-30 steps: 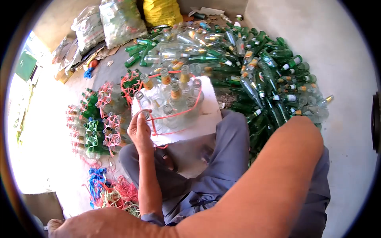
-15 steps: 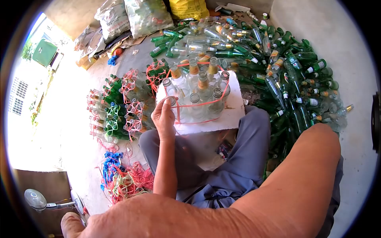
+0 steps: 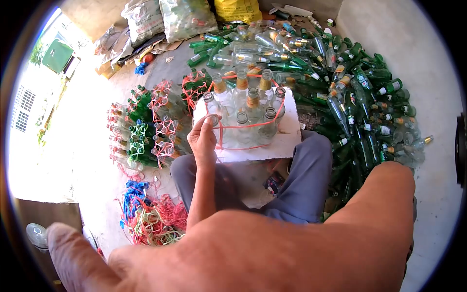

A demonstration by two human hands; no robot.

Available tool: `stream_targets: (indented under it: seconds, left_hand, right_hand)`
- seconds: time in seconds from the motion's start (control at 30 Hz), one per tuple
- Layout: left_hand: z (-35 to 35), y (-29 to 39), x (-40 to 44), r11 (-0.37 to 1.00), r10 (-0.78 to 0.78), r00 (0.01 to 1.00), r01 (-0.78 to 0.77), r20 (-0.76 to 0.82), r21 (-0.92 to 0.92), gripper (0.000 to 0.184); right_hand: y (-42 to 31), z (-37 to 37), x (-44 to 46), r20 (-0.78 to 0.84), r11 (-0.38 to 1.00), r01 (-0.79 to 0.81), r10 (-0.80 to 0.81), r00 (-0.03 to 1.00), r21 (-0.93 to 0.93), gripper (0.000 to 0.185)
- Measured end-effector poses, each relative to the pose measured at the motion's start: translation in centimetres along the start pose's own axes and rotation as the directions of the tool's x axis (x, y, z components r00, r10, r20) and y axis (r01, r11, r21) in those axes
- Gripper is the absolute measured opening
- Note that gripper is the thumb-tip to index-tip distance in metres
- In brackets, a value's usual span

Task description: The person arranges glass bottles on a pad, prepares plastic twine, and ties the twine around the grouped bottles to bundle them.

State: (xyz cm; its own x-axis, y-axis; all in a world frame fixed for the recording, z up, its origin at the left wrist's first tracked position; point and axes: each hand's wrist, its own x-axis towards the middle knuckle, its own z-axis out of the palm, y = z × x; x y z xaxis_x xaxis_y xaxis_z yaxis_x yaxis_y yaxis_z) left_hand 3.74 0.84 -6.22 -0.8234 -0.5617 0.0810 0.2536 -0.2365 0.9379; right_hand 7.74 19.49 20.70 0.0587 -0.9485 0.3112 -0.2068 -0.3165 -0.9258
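Observation:
Several clear glass bottles stand upright in a cluster on a white board in front of me. A thin red string loops around the group. At the cluster's near left corner, my left hand is closed, pinching the string beside a bottle mouth. My right forearm crosses the bottom of the view, and my right hand is large and close to the camera at the lower left. One of its digits shows; the others and anything they hold are hidden.
Tied bottle bundles stand left of the board. Below them lies a tangle of coloured string. Loose, mostly green bottles are piled to the right and behind. Sacks stand at the back, and a fan is at lower left.
The view has shifted, so the bottles and board appear farther right and higher than at first. My right hand and forearm have come up closer to the camera. My left hand keeps its pinch.

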Motion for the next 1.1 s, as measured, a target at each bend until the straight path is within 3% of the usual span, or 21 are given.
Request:
stream_targets:
  seconds: [0.13,0.27,0.33,0.4,0.47,0.6,0.67,0.73,0.77,0.83,0.9,0.97,1.0,1.03,1.07,1.1]
  left_hand:
    - [-0.3,-0.1,0.2,1.000,0.009,0.998,-0.007,-0.057,0.029,0.024]
    - [-0.2,-1.0,0.5,0.999,0.006,0.996,-0.002,-0.090,0.034,0.025]
    - [-0.4,-0.5,0.1,0.999,0.030,0.999,-0.029,-0.018,0.045,0.026]
    - [0.2,0.0,0.0,0.997,0.062,0.998,-0.061,-0.022,0.044,0.025]
    - [-0.1,-0.3,0.2,0.999,0.042,0.999,-0.041,-0.024,0.035,0.024]
    - [0.9,0.3,0.0,0.992,0.067,0.996,-0.060,-0.062,0.110,0.026]
    - [0.4,0.1,0.2,0.989,0.020,0.998,-0.011,-0.061,0.148,0.028]
    - [0.7,0.2,0.0,0.978,0.072,0.997,-0.065,-0.024,0.197,0.028]
    - [0.6,0.1,0.0,0.974,0.079,0.997,-0.075,-0.011,0.213,0.029]
    - [0.4,0.2,-0.2,0.971,0.029,1.000,-0.028,-0.002,0.238,0.026]
    - [-2.5,-1.8,0.4,0.871,0.187,0.956,-0.268,0.227,0.413,0.030]
    - [-3.9,-2.8,0.8,0.869,0.224,0.934,-0.321,0.279,0.376,0.038]
    - [-4.0,-3.1,1.0,0.870,0.241,0.928,-0.336,0.283,0.362,0.040]
    - [-1.6,-2.7,0.1,0.725,0.472,0.831,-0.556,0.295,0.406,0.033]
    - [-0.6,-0.5,0.0,0.990,-0.051,0.999,0.052,-0.013,0.134,0.036]
    - [-0.3,-0.3,0.2,0.986,-0.041,0.999,0.042,-0.009,0.161,0.041]
  right_hand:
    - [0.0,-1.1,-2.0,-0.183,0.990,-0.079,0.057,0.982,-0.116,0.054]
    - [2.8,-1.8,-6.4,-0.533,0.932,-0.314,0.174,0.828,-0.183,0.056]
    - [5.2,-2.2,-9.4,-0.705,0.828,-0.492,0.178,0.686,-0.270,0.053]
    - [9.2,-2.8,-13.6,-0.842,0.825,-0.500,0.057,0.536,-0.263,0.050]
    - [12.2,-2.6,-18.1,-0.961,0.910,-0.415,0.136,0.242,0.024,0.044]
    - [21.0,0.5,-29.6,-0.983,0.856,-0.494,0.078,-0.168,0.153,0.036]
    - [26.2,3.9,-35.2,-0.972,0.629,-0.752,0.022,-0.235,0.196,0.033]
    - [31.4,9.5,-40.1,-0.888,0.450,-0.766,0.266,-0.375,0.459,0.032]
    - [34.9,12.5,-42.8,-0.846,0.382,-0.776,0.406,-0.346,0.502,0.029]
    - [41.0,19.4,-46.9,-0.738,0.414,-0.686,0.617,-0.273,0.599,0.022]
    - [41.1,23.4,-46.7,-0.714,0.376,-0.742,0.674,-0.192,0.555,0.016]
    - [42.1,26.7,-46.7,-0.788,0.337,-0.856,0.603,-0.123,0.392,0.019]
    - [45.9,29.9,-48.8,-0.850,0.436,-0.827,0.519,-0.091,0.355,0.021]
    - [46.6,30.9,-49.8,-0.872,0.474,-0.792,0.469,-0.144,0.386,0.022]
    - [47.3,31.9,-50.9,-0.888,0.515,-0.754,0.416,-0.196,0.407,0.024]
    - [46.0,31.7,-51.6,-0.855,0.506,-0.699,0.404,-0.325,0.505,0.025]
